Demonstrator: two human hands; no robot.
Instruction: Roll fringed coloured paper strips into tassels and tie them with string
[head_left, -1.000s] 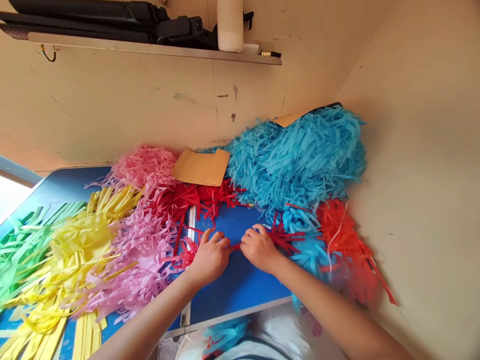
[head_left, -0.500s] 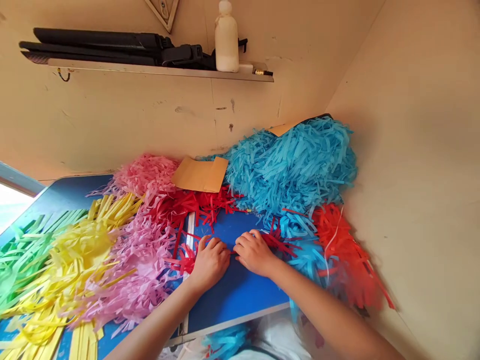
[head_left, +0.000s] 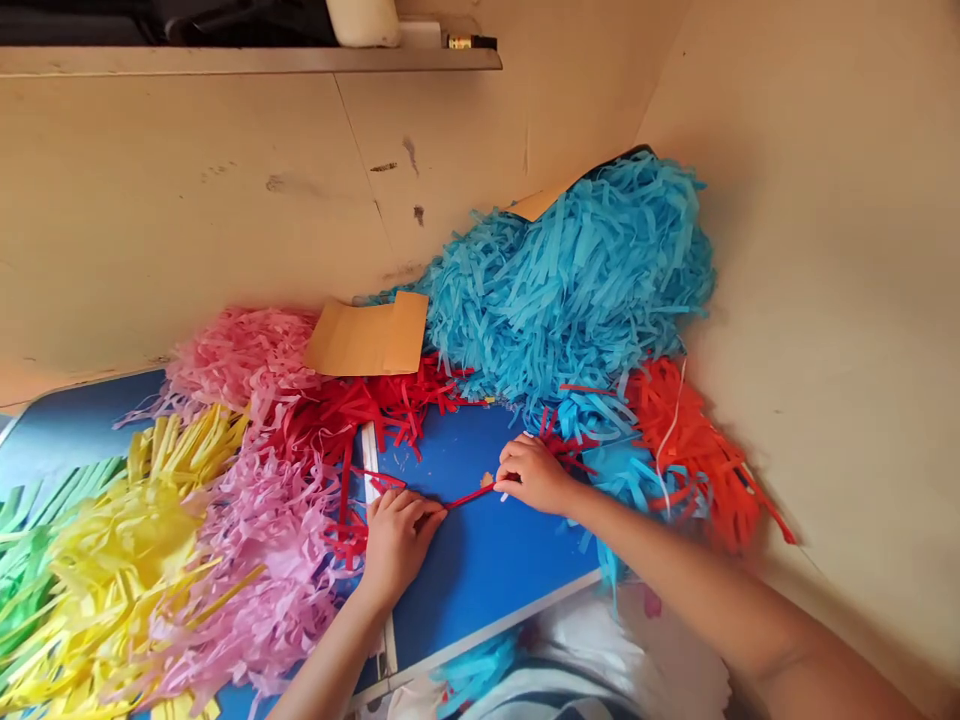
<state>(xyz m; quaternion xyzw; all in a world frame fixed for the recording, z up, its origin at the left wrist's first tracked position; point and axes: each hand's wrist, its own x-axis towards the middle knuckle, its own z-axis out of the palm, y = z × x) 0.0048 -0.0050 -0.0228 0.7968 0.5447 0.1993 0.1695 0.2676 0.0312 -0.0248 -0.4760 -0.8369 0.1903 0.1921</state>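
Observation:
Between my hands runs a thin twisted red paper strip (head_left: 471,497), stretched low over the blue table (head_left: 495,570). My left hand (head_left: 399,545) pinches its left end, with red fringe showing beside the wrist. The strip's other end is in the closed fingers of my right hand (head_left: 536,476); dark red fringe (head_left: 574,450) spreads behind that hand. A small white piece, too small to name, shows at the right fingertips. A tan scrap (head_left: 487,480) lies just left of them.
Yellow (head_left: 127,540), green (head_left: 30,570) and pink (head_left: 262,550) paper fringes cover the left side. A large light-blue fringe heap (head_left: 585,300) leans at the wall, orange-red fringe (head_left: 697,440) right of it. Brown card (head_left: 367,335) rests behind. A shelf (head_left: 247,60) hangs above.
My hands have moved apart, the right one up and rightward, so the red strip now shows between them. The view has tilted downward, and the shelf sits higher in it.

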